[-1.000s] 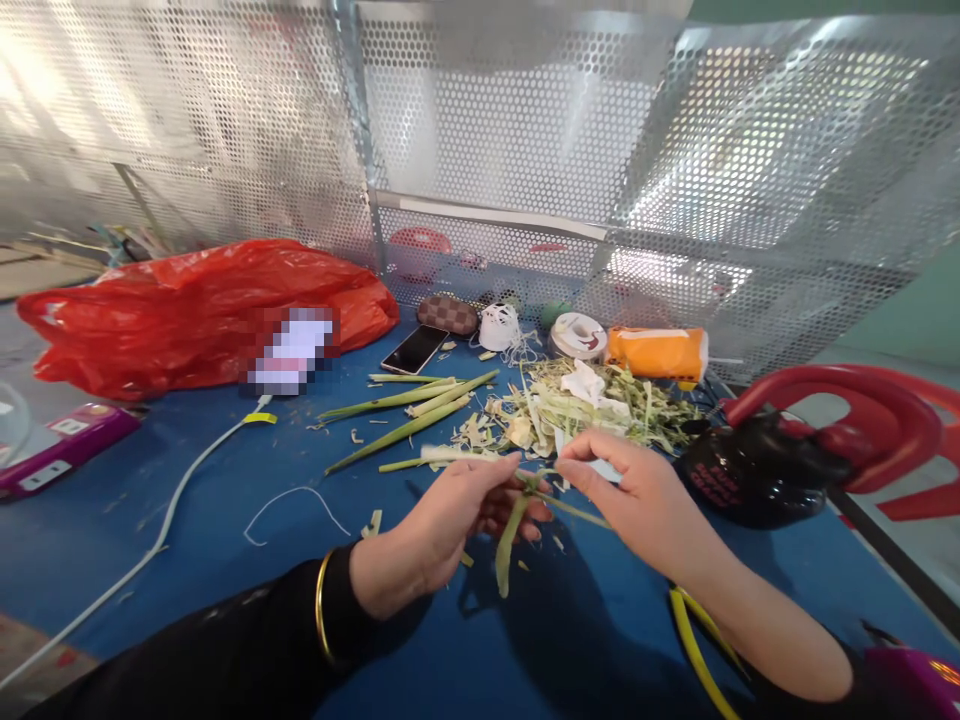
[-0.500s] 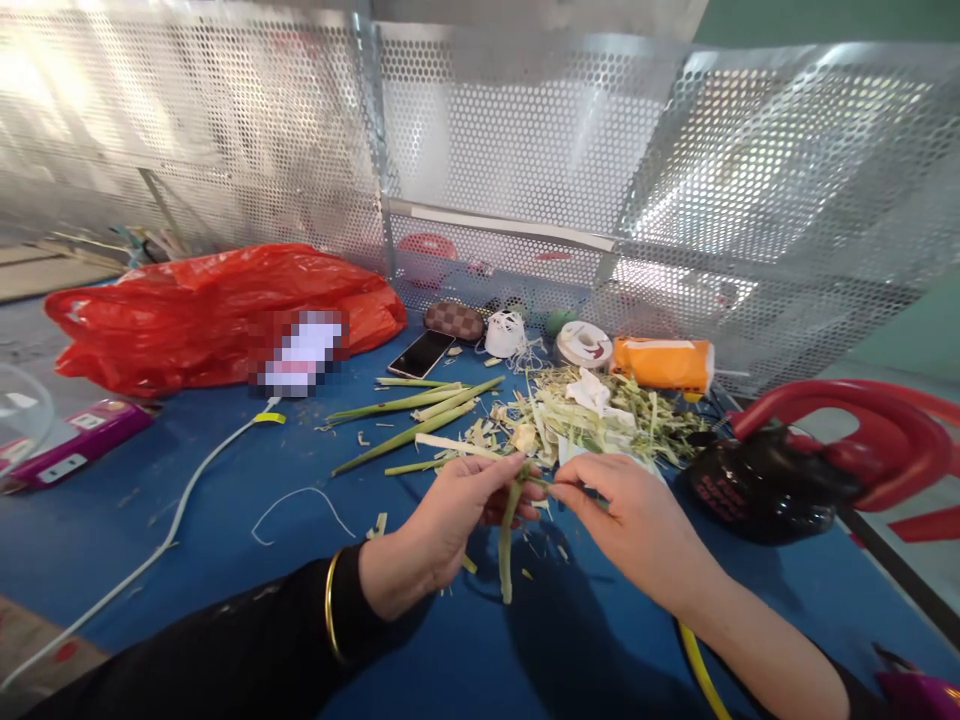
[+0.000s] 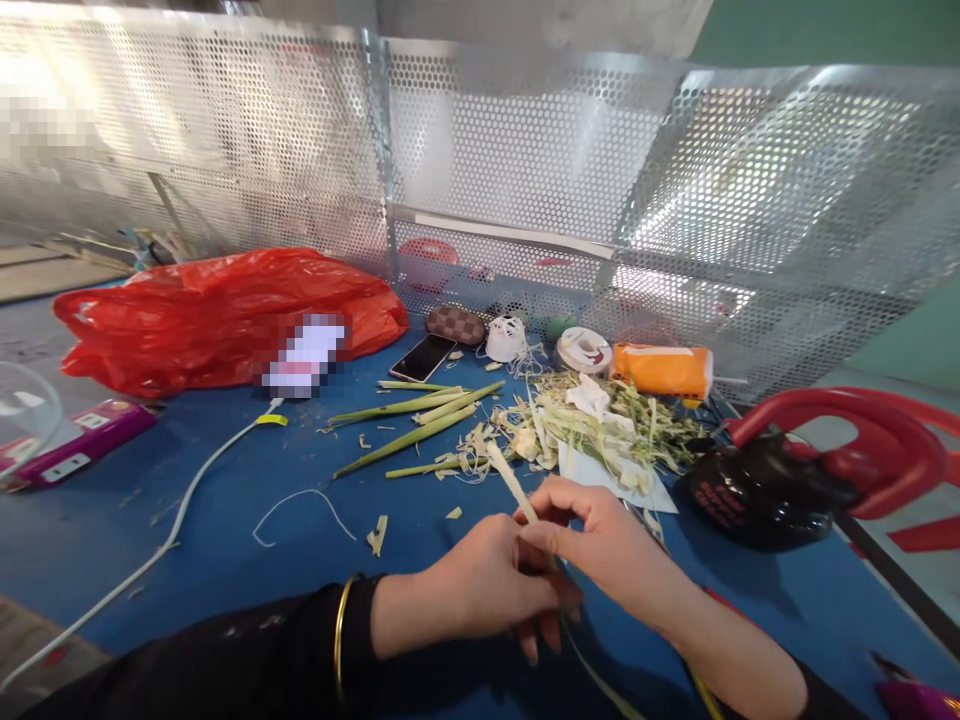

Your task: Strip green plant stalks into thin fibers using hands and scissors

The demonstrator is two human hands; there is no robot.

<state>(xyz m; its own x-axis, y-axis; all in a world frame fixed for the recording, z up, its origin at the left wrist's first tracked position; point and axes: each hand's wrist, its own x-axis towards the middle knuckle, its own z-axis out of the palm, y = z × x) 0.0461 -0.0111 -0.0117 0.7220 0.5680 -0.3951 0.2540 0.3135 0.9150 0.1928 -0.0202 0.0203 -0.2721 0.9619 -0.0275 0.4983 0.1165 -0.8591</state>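
Observation:
Both of my hands are at the front middle of the blue table, close together on one pale green leaf strip (image 3: 512,484). Its cream-coloured end sticks up and away from me, while a thin tail trails down toward the front edge. My left hand (image 3: 491,582) is closed round the lower part, mostly behind its own fingers. Thumb and fingers of my right hand (image 3: 600,540) pinch the strip just above. Long green leaf pieces (image 3: 420,436) lie beyond my left hand. A heap of shredded leaf scraps (image 3: 622,430) lies beyond my right hand.
Along the back sit a red plastic bag (image 3: 225,310), a dark phone (image 3: 424,358), a checkered case (image 3: 455,324), a roll of white tape (image 3: 583,350) and an orange packet (image 3: 664,371). A black pot with red handle (image 3: 765,490) stands right. A white cable (image 3: 202,477) runs left.
Both hands have come nearer to me. The strip that hung down from my left hand now points up and away, and my right hand has moved in over my left.

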